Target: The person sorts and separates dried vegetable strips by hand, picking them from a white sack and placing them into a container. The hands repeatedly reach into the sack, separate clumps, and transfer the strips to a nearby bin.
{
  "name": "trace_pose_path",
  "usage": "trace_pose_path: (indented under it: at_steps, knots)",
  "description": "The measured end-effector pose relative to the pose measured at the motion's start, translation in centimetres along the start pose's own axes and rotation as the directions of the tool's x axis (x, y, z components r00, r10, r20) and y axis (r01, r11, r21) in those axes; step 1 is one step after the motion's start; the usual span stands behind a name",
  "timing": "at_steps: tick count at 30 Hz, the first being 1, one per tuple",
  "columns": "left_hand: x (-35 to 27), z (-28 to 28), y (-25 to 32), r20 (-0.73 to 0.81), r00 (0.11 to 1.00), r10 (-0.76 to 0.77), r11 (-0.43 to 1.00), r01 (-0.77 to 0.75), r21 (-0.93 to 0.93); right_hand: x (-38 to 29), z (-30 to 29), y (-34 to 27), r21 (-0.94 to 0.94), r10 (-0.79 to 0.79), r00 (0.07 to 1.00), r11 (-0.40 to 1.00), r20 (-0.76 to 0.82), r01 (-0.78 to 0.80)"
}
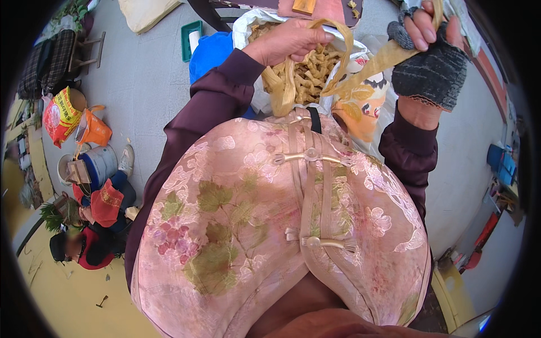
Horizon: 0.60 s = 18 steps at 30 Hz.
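Note:
My left hand point(293, 41), bare, with a dark purple sleeve, pinches a tan flat strip point(348, 42) over an open white sack point(245, 21). Inside the sack lie many tan knotted pieces point(310, 78). The strip loops down below this hand and runs across to my right hand point(429, 59). That one wears a dark grey fingerless knit glove and has the strip between its fingers, right of the sack. One end of the strip goes up out of view. A printed orange and white bag point(367, 110) stands under the strip, beside the sack.
Blue fabric point(211, 53) and a green tray point(186, 46) are left of the sack. Beyond it, a wooden block point(304, 6) lies on pink cloth on a dark table. Another person point(91, 245) sits at far left, near buckets point(99, 164) and an orange bag point(95, 126).

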<state>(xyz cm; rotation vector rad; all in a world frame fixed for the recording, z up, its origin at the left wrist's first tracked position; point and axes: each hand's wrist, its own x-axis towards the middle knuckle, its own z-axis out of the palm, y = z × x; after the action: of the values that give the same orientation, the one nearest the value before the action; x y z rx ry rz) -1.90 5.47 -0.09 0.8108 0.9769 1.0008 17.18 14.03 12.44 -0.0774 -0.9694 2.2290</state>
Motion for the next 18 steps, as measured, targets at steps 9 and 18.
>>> trace_pose_path:
  at_steps: [9,18]
  knots:
    - [-1.1,-0.5,-4.7,-0.314,0.934,0.168,0.837,0.033,0.546,0.2,-3.3,9.0,-0.865,-0.401,0.9,0.498,-0.173,0.056]
    - [-3.2,0.5,-3.7,-0.025,0.991,0.129,0.699,-0.108,-0.707,-3.4,-4.0,13.2,-0.864,-0.067,0.872,-0.195,0.484,0.464]
